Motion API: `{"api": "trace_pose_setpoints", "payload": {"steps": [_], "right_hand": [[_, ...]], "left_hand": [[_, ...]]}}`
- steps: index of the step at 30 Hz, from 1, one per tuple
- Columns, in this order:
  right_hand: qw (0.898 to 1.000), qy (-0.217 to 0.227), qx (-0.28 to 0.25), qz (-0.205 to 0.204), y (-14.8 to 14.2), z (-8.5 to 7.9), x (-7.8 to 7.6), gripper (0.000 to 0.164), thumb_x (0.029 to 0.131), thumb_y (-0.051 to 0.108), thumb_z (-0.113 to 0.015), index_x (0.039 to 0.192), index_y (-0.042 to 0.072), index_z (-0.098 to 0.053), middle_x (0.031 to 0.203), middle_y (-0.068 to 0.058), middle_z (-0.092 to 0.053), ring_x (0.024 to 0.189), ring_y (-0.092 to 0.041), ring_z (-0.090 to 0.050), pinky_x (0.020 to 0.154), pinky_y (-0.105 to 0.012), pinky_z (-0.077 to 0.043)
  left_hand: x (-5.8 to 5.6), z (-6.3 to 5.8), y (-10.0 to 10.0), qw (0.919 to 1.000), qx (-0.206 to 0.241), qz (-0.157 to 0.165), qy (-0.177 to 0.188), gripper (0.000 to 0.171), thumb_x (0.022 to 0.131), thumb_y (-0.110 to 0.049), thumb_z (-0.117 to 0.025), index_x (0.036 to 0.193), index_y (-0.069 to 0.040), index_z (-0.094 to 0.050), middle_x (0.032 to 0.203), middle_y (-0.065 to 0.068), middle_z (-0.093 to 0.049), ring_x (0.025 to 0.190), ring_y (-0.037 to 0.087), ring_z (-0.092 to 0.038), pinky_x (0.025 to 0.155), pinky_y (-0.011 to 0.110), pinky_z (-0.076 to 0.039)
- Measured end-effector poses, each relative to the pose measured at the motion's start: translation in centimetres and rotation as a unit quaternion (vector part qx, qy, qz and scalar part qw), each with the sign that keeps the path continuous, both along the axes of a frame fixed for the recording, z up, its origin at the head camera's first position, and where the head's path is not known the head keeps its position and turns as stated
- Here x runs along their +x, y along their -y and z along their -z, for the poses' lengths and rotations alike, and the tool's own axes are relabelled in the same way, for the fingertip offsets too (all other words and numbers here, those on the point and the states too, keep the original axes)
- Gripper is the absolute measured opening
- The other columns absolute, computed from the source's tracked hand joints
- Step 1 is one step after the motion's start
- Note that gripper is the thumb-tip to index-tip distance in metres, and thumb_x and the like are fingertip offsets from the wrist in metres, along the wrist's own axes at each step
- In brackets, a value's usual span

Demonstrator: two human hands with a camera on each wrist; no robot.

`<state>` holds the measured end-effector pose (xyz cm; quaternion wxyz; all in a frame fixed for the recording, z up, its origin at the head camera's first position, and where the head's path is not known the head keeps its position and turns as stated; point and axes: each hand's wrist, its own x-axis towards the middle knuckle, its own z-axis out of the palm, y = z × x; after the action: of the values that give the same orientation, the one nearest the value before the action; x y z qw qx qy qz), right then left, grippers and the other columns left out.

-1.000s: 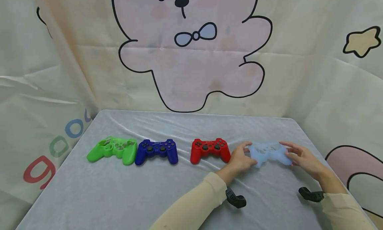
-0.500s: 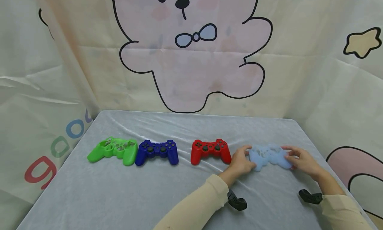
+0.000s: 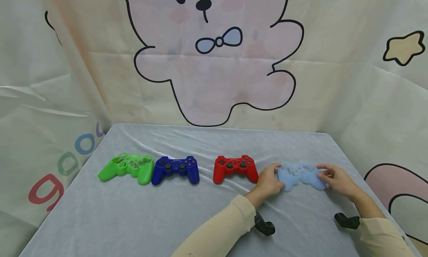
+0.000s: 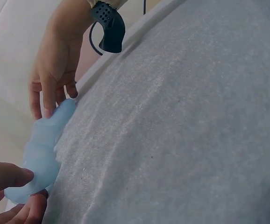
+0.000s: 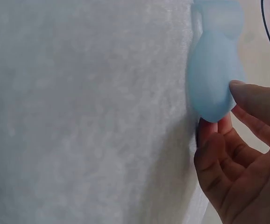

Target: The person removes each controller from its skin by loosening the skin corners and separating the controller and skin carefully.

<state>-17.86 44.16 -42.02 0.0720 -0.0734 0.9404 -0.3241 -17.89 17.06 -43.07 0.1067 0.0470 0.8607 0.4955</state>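
A light blue, translucent controller cover with holes in its face lies at the table's right side. My left hand pinches its left end, the thumb on top and fingers beneath, as the left wrist view shows. At the opposite end my right hand grips the cover between thumb and fingers. Seen from the right wrist, the cover's rounded handle sits close over the cloth, the thumb pressing its side. A red game controller rests just left of my left hand.
Farther left on the grey cloth-covered table lie a dark blue game controller and a bright green controller cover, side by side. A printed curtain hangs behind the table. Black devices are strapped at both wrists.
The light blue cover has tipped and come down slightly toward the table's front, both hands staying on it. In the last half second hardly anything moves. The other controllers stay put.
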Motion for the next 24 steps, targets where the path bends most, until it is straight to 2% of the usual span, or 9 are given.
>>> {"api": "trace_pose_setpoints", "payload": {"steps": [9, 16, 24], "right_hand": [[1.0, -0.005, 0.02, 0.002, -0.05, 0.28, -0.28, 0.04, 0.1, 0.005, -0.058, 0.133, -0.017, -0.051, 0.103, -0.025, -0.066, 0.074, -0.001, -0.053, 0.06, -0.024, -0.049], [1.0, -0.001, 0.017, 0.001, -0.01, 0.34, -0.24, 0.04, 0.102, 0.007, -0.057, 0.134, -0.015, -0.05, 0.108, -0.029, -0.065, 0.077, 0.0, -0.053, 0.062, -0.024, -0.051], [1.0, 0.001, 0.015, 0.011, -0.05, 0.12, -0.05, 0.041, 0.102, 0.011, -0.058, 0.133, -0.015, -0.051, 0.112, -0.033, -0.064, 0.08, 0.003, -0.055, 0.062, -0.026, -0.053]], "left_hand": [[-0.05, 0.33, 0.19, 1.0, 0.01, 0.0, -0.002, 0.06, 0.076, -0.007, -0.083, 0.13, -0.027, -0.065, 0.122, -0.004, -0.072, 0.113, 0.014, -0.061, 0.094, 0.024, -0.048], [0.07, -0.03, 0.29, 0.9998, 0.013, -0.008, 0.011, 0.061, 0.076, -0.008, -0.084, 0.13, -0.028, -0.065, 0.121, -0.005, -0.071, 0.113, 0.013, -0.061, 0.095, 0.025, -0.048], [0.14, -0.19, 0.36, 0.9999, 0.007, 0.004, 0.011, 0.058, 0.079, -0.012, -0.083, 0.132, -0.028, -0.065, 0.124, -0.006, -0.071, 0.117, 0.013, -0.062, 0.095, 0.025, -0.048]]}}
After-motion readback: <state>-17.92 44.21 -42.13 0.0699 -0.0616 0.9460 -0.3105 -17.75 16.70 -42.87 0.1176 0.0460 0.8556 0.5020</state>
